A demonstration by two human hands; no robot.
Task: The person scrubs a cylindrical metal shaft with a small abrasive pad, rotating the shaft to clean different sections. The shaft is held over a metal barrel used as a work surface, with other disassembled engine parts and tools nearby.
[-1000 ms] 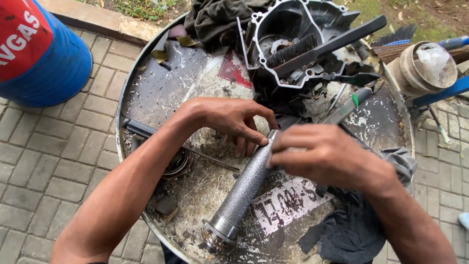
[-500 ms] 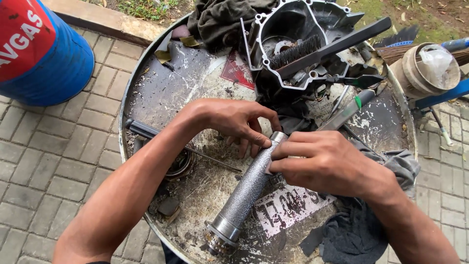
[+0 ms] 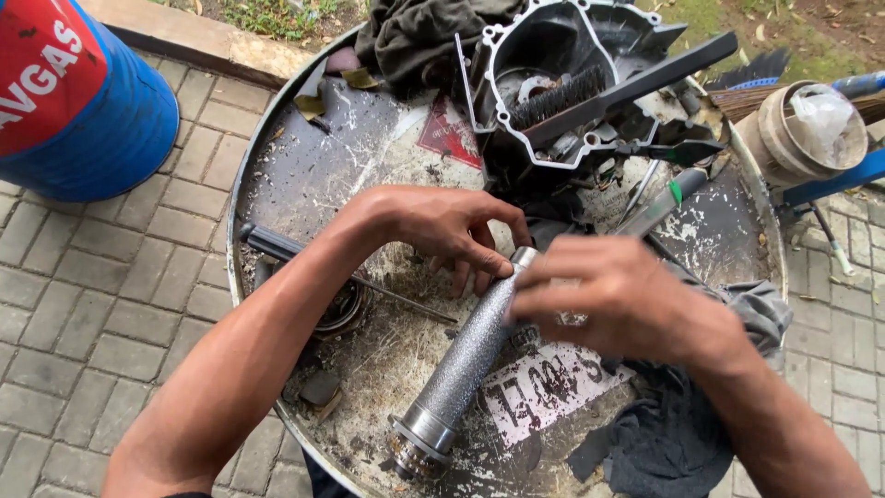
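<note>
A rough-textured silver metal tube [image 3: 461, 364] lies slanted over a dirty round drum top [image 3: 304, 175]; its flanged end points toward me at the lower left. My left hand [image 3: 442, 231] grips the tube's far upper end with its fingertips. My right hand [image 3: 627, 300] is closed over the tube just below that end, covering it there. Both hands hold the tube just above the drum top.
A black engine casing [image 3: 572, 55] with a black brush [image 3: 608, 92] across it sits at the drum's far side. Dark rags [image 3: 682, 433] lie lower right. A screwdriver [image 3: 277, 244] rests at left. A red-and-blue barrel [image 3: 83, 101] stands on the paving at upper left.
The hands and tube have stayed nearly in place; my right hand has shifted slightly along the tube's upper end, and the view has drifted a little.
</note>
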